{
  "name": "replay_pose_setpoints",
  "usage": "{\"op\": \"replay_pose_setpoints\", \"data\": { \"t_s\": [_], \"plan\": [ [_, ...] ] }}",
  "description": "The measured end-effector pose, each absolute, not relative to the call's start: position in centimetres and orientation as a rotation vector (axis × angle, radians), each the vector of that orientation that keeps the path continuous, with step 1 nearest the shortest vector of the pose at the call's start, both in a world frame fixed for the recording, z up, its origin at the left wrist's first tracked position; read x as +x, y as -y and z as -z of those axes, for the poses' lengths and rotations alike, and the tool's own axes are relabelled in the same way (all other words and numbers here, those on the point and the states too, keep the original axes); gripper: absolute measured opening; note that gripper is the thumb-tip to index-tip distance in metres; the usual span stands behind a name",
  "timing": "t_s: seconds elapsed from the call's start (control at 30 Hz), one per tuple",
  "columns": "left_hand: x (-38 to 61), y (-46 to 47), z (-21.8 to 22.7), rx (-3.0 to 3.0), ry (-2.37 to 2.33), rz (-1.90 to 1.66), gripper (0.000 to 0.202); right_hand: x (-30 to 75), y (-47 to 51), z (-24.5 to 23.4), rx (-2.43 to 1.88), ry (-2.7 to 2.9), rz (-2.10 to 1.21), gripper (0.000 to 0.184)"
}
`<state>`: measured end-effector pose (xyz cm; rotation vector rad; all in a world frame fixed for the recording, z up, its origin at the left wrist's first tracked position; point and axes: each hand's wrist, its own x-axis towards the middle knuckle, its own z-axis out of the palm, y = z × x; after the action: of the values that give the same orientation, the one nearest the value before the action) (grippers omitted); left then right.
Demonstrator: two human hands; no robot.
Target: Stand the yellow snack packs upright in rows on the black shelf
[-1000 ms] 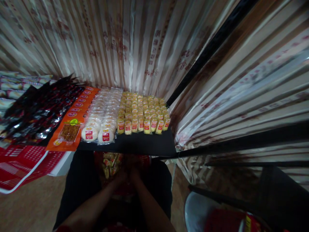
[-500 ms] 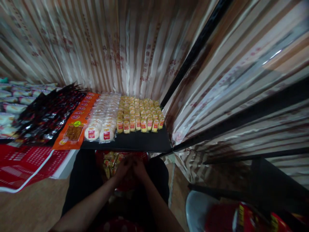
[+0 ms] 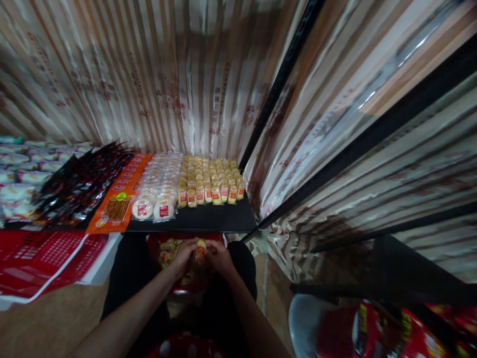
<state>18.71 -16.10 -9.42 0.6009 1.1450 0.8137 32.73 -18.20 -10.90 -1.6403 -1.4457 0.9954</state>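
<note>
My left hand point(image 3: 184, 257) and my right hand point(image 3: 220, 257) are close together over a red basket point(image 3: 185, 289) between my knees. Between them, both sets of fingers closed on it, is a small wrapped yellow cake point(image 3: 200, 250) with an orange-red label. More wrapped pieces point(image 3: 168, 252) lie in the basket left of my left hand. Just beyond, on a black shelf point(image 3: 212, 220), similar yellow cakes point(image 3: 208, 181) stand in tight rows. Round white packaged crackers point(image 3: 164, 209) line up beside them. My fingertips are partly hidden and dim.
Left along the shelf lie an orange packet point(image 3: 114, 208), dark glossy packets point(image 3: 82, 186) and white packets point(image 3: 22, 199). A red perforated basket point(image 3: 44, 261) juts out below. Black metal posts point(image 3: 276, 94) stand before a striped curtain point(image 3: 149, 74). Red packets point(image 3: 417, 333) are at lower right.
The wrapped cake has come into view, raised upright between my hands. My hands have parted slightly around it. The camera view has shifted a little.
</note>
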Motion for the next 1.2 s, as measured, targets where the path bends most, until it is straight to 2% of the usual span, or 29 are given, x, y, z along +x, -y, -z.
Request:
{"op": "replay_pose_setpoints", "data": {
  "t_s": [0.23,0.4,0.57,0.7,0.87,1.2],
  "plan": [
    [19.0,15.2,6.8,0.625,-1.095,-0.757,0.025,33.6,18.6,7.0,-1.653,1.589,-0.919,0.031],
    [19.0,14.2,4.7,0.73,-1.035,-0.643,0.025,34.7,18.7,4.1,-1.687,1.784,-0.76,0.048],
    [19.5,12.7,3.1,0.847,-0.983,-0.511,0.027,35.4,18.6,3.1,-1.691,1.691,-1.057,0.061],
    [20.2,11.6,2.1,0.962,-0.971,-0.461,0.028,35.5,18.3,3.9,-1.523,1.424,-1.212,0.052],
    [21.1,9.9,1.4,1.113,-0.997,-0.424,0.035,35.3,17.5,5.1,-1.349,1.013,-1.213,0.039],
    [23.2,7.4,-0.3,1.107,-0.887,-0.544,0.047,35.8,14.8,5.0,-1.173,0.416,-1.089,0.042]
  ]
}}
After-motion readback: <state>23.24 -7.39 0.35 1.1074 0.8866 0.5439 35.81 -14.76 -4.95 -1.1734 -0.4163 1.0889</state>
